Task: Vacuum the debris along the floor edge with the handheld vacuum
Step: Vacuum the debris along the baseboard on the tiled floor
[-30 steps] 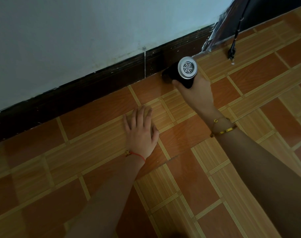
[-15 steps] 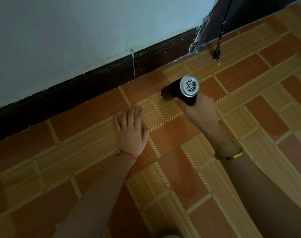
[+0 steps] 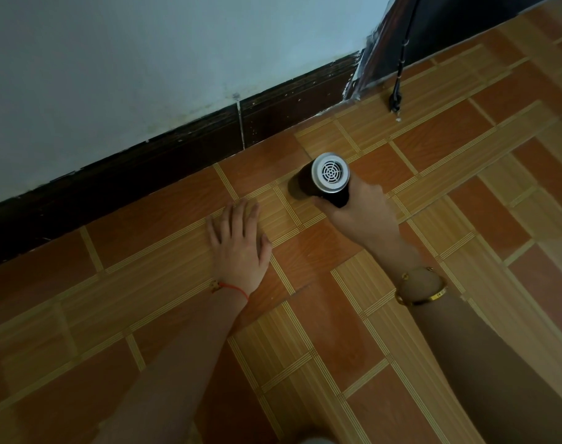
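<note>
I should tip the handheld vacuum [image 3: 324, 181] back toward the dark skirting board [image 3: 177, 165] and run its nose slowly along the seam. It is a short black barrel with a silver vented cap, on the tiles short of the wall. My right hand [image 3: 359, 213] grips it; my left hand [image 3: 238, 248] lies flat, fingers straight, on the floor [image 3: 305, 347].
</note>
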A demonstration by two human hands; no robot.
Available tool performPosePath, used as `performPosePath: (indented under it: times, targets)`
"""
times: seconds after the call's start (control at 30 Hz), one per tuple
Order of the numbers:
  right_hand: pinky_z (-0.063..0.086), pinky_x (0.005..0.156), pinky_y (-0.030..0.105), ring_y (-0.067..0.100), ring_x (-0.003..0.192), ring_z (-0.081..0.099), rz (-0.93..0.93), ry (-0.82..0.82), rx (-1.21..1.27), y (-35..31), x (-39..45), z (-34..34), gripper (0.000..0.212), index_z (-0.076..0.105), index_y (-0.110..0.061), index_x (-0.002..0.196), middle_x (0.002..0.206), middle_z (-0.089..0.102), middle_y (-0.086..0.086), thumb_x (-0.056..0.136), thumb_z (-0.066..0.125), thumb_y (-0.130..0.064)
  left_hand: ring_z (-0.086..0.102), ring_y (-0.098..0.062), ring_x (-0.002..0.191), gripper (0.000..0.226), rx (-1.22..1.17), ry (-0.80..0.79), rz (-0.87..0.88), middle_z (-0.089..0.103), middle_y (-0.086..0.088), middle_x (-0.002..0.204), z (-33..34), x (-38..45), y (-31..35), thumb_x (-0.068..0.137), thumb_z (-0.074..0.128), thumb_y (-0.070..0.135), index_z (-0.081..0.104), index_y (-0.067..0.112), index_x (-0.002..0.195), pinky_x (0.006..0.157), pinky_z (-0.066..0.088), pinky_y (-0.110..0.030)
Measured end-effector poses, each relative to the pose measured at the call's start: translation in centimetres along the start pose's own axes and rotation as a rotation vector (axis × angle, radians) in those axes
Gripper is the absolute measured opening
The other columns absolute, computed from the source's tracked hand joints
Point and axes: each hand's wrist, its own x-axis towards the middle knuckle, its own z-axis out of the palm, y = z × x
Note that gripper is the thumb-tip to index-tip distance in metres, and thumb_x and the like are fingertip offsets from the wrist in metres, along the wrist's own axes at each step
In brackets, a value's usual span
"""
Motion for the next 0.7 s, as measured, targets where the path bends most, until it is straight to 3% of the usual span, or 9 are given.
performPosePath:
  times: [0.1, 0.37, 0.7]
  targets:
    - [0.055, 0.074, 0.038, 0.023, 0.091, 0.066, -0.001, 0.026, -0.043, -0.26, 0.05, 0.26, 0.064, 0.046, -0.019, 0.135, 0.103, 0.069, 0.002, 0.084, 0.063, -0.054, 0.031, -0.032, 0.145, 0.06, 0.007, -0.003, -0.004, 0.038, -0.008, 0.156, 0.02, 0.08, -0.01, 0.094, 0.037, 0.043, 0.038, 0.019, 0.15, 0.119, 0.018, -0.062]
    - [0.056, 0.076, 0.043, 0.023, 0.093, 0.066, 0.038, 0.106, 0.015, -0.19, 0.06, 0.14, 0.07, 0.045, -0.018, 0.138, 0.105, 0.069, 0.002, 0.083, 0.063, -0.057, 0.033, -0.032, 0.144, 0.059, 0.002, 0.009, -0.006, 0.04, -0.009, 0.155, 0.01, 0.01, 0.11, 0.095, 0.035, 0.042, 0.04, 0.018, 0.149, 0.118, 0.019, -0.062]
    - [0.054, 0.079, 0.04, 0.023, 0.096, 0.065, 0.061, -0.004, -0.021, -0.25, -0.2, -0.13, 0.065, 0.046, -0.02, 0.134, 0.105, 0.067, 0.0, 0.083, 0.065, -0.055, 0.033, -0.032, 0.144, 0.058, 0.009, 0.001, -0.001, 0.039, -0.008, 0.156, -0.05, 0.02, 0.07, 0.095, 0.038, 0.041, 0.04, 0.019, 0.149, 0.117, 0.021, -0.062]
